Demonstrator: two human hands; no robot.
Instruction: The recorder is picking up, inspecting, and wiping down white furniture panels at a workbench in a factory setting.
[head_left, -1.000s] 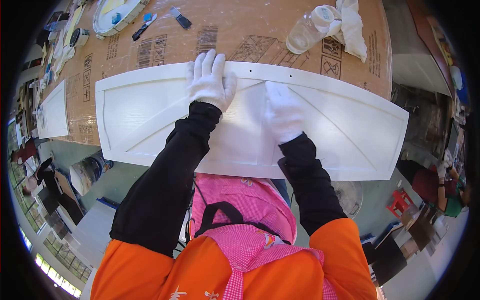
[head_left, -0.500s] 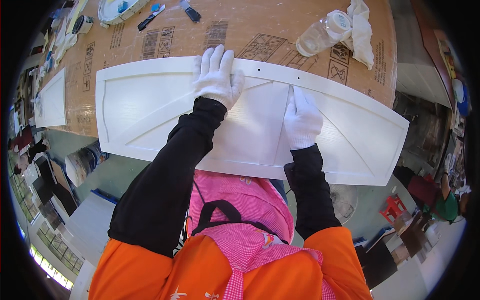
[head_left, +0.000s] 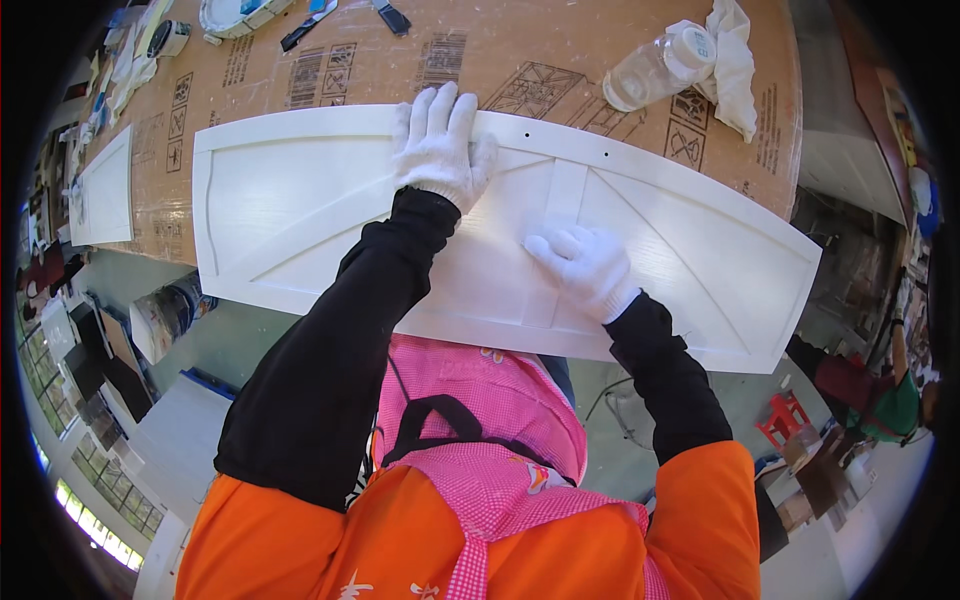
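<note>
A long white wooden panel (head_left: 300,185) with raised frame strips, slanting strips and two small holes lies across the near side of the table. My left hand (head_left: 440,145), in a white knit glove, rests flat on its far edge with the fingers stretched out. Over the upright strip right of the middle is my right hand (head_left: 590,268), also gloved. Its fingers are bent together and slightly blurred; whatever they may hold is hidden. Whether they touch the panel I cannot tell.
Cardboard covers the table (head_left: 420,60). A clear plastic bottle (head_left: 645,75) lies beside a crumpled white cloth (head_left: 735,65) at the far right. Dark-bladed scrapers (head_left: 392,17) and a round white tub (head_left: 240,18) sit at the back; another white panel (head_left: 105,195) is left.
My right hand has moved from the far end of the upright strip nearer to me and slightly left, turning its fingers leftward. My left hand keeps its place on the panel's edge.
</note>
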